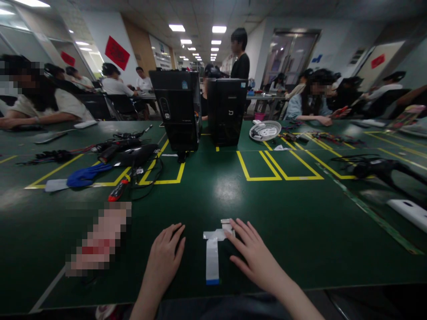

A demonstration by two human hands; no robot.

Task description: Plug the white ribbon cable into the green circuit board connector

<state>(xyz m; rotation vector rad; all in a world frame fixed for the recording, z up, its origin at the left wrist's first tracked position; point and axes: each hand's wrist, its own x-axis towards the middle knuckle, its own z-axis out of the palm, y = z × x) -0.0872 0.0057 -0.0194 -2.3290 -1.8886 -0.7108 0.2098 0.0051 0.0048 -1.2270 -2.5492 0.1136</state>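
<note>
At a dark green bench mat in a busy workroom, a person rests both bare hands palm-down near the front edge.

At 10 o'clock, a crumpled blue glove and a red-handled screwdriver lie beside a tangle of black leads. They spill across yellow tape outlines that appear to mark bays for parts.

At 8 o'clock sits a pinkish item too blurred to identify.

The left hand, at 7 o'clock, lies flat and empty with its fingers loosely together. It sits just beside a white flat ribbon cable with a blue tip but apart from it. The cable lies straight at 6 o'clock, blue end toward the person and T-shaped head pointing away.

The right hand, at 5 o'clock, is also spread and holds nothing. Its fingertips reach the cable's head, seemingly to keep the light strip flat, though firm contact cannot be told.

At 12 o'clock, two upright black computer towers stand side by side on the tape lines, well clear of the hands. A white round fan grille lies at 1 o'clock.

Farther right, at 2 o'clock, are a black corded tool and a white casing. Other workers sit at the benches around them.
</note>
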